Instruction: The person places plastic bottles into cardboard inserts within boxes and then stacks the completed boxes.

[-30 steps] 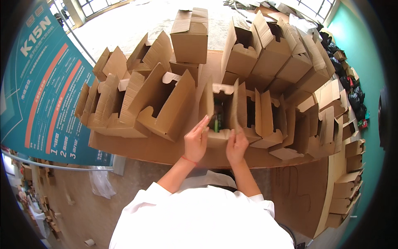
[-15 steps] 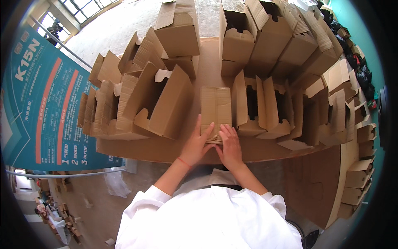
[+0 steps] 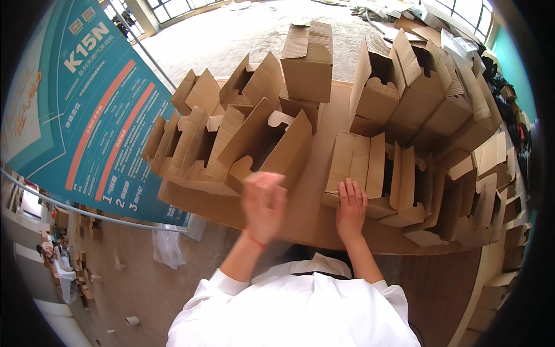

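A closed cardboard box (image 3: 348, 161) stands at the middle right of the table, against a row of open-topped boxes. My right hand (image 3: 351, 209) lies on its near top edge, fingers stretched out and flat. My left hand (image 3: 263, 207) is raised off the table in front of an open cardboard box (image 3: 293, 146) with upright flaps. Motion smears its fingers, so how far they are bent cannot be made out. No held thing shows in it, and contact with the open box is unclear.
More open boxes (image 3: 417, 184) line the right side, with tall stacked boxes (image 3: 378, 95) behind them. Others crowd the left, beside a teal banner (image 3: 98, 133). A taller box (image 3: 309, 69) sits on another at the back. The brown tabletop (image 3: 306, 217) shows between the groups.
The closed box has gone from between both hands to against the right-hand row. My right hand stays on it, while my left hand has let go and moved left. The view has shifted.
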`<state>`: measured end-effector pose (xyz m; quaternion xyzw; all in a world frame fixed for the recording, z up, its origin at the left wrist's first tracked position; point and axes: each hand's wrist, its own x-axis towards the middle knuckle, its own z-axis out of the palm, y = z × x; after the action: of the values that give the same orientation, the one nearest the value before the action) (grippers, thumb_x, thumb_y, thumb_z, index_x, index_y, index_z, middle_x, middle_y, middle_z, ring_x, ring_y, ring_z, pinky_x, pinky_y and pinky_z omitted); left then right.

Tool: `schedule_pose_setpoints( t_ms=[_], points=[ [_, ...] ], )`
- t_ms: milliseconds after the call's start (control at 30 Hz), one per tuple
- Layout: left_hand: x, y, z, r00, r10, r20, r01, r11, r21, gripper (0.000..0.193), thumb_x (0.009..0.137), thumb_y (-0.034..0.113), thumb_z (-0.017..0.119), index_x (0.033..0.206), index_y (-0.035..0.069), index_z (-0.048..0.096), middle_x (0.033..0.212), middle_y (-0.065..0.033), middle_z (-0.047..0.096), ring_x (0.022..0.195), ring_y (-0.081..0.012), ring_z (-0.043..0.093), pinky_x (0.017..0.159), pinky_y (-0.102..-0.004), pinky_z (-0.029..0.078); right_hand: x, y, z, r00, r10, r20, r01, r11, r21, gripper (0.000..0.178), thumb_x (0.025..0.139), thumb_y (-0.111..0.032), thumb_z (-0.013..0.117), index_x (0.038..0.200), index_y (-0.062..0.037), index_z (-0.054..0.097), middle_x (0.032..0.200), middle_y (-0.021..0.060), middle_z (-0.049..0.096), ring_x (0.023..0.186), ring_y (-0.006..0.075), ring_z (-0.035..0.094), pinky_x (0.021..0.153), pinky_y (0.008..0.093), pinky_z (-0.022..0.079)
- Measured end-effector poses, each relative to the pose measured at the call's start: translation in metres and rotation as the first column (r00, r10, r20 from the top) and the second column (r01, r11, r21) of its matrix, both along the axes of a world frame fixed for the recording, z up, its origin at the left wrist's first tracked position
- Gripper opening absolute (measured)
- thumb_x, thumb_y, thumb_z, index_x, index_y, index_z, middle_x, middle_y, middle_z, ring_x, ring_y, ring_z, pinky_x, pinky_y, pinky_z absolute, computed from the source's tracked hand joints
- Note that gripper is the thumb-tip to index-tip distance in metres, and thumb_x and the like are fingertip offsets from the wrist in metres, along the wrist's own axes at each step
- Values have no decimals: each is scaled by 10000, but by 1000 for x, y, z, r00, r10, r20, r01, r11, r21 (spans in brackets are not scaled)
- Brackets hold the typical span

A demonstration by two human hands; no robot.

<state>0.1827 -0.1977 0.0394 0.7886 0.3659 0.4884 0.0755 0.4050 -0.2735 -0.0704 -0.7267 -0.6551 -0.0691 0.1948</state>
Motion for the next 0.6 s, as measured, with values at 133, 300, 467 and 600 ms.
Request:
schedule_pose_setpoints(
  t_ms=[133,300,467,600],
  points=[
    [-61,53,8,864,503,31,-504,864,10,443,853,80,622,1279,41,508,1140,-116,602,1046,-324,565,985,-430,384,-51,2,51,950,196,-245,-160,974,161,848,759,-174,708,1466,-57,255,1531,178,219,1427,342,185,1160,480,116],
    [-68,67,-13,916,372,-152,-393,906,-154,453,855,104,620,1292,52,513,950,-69,668,937,-249,611,993,-405,367,-125,41,80,778,431,-457,-324,898,296,905,763,-238,728,1474,-18,214,1534,196,195,1429,366,160,1146,514,149],
    [-59,64,-29,901,359,-244,-384,921,-64,147,843,126,637,961,68,702,901,-64,693,875,-254,633,872,-376,457,-144,70,55,791,363,-493,-220,920,324,795,803,-89,621,1476,-5,206,1528,213,200,1412,390,199,1133,467,231],
    [-48,52,-21,918,333,-215,-350,936,-47,126,843,123,642,944,78,703,892,-78,691,855,-260,634,759,-366,511,-125,64,43,839,382,-388,-238,898,370,735,760,-26,554,1443,13,287,1488,214,290,1361,397,306,1106,459,300]
  ],
)
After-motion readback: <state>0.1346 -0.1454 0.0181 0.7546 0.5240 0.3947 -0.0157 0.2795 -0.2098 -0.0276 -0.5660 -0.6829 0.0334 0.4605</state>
